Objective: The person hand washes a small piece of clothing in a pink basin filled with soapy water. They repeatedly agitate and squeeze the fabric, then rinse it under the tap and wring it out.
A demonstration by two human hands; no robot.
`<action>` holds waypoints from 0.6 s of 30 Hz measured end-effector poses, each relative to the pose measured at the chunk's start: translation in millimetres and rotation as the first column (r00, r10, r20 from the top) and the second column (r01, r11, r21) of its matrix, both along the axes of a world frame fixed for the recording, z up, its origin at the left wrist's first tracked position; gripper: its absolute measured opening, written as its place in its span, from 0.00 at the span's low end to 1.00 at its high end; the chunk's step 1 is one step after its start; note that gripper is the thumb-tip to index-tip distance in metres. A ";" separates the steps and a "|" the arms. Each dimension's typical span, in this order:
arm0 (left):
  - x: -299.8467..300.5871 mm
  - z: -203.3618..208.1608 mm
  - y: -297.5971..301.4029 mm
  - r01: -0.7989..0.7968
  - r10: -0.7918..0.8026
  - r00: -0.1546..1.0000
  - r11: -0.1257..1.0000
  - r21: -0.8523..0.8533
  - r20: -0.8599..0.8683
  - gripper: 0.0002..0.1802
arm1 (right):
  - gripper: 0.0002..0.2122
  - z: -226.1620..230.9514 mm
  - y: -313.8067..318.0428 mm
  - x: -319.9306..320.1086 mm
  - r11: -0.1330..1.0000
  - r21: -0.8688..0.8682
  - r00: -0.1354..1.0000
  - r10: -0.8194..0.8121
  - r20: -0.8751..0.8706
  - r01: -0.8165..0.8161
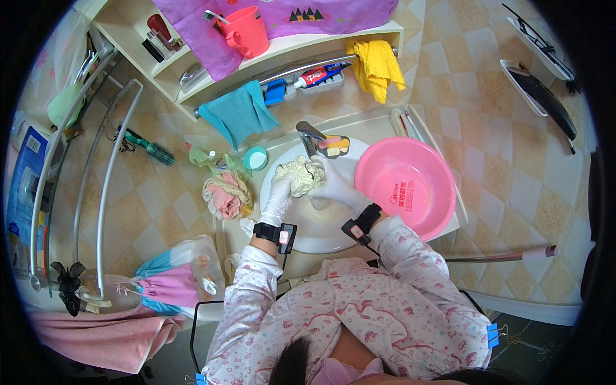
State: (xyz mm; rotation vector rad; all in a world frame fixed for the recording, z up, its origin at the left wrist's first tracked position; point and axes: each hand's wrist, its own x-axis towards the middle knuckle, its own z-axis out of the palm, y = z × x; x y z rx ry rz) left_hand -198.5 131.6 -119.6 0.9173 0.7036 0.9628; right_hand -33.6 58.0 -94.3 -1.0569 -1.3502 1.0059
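Over the white washbasin (321,237) I hold a crumpled pale cream cloth (300,176) with a bumpy surface. My left hand (280,192), in a white glove, is closed round its left side. My right hand (333,186), gloved as well, grips it from the right, its fingers partly hidden by the bunched cloth. Just beyond the cloth stands the metal tap (310,136). A small yellow and pink item (335,146) lies on the basin rim beside the tap.
At right a pink plastic tub (443,186) overlaps the basin edge. Left of the basin are a round teal-rimmed container (255,158) and a bunched pink and cream cloth (227,196). A rail holds a blue cloth (237,117) and a yellow cloth (375,67) below the shelf (289,51).
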 end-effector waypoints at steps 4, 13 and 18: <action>2.1 11.3 -2.1 -0.029 0.049 0.990 0.988 -0.151 0.131 0.15 | 0.46 10.6 -23.9 -7.1 0.932 0.267 0.771 -0.355 0.529 0.246; 35.7 19.1 -21.8 -0.091 0.147 0.973 0.952 0.293 -0.176 0.06 | 0.36 -9.7 4.9 -26.8 0.959 0.090 0.824 -0.279 0.493 0.270; 41.9 9.0 -3.7 -0.004 0.299 0.889 0.762 0.647 -0.347 0.05 | 0.23 -24.9 25.4 -24.1 0.949 0.099 0.762 -0.299 0.575 0.298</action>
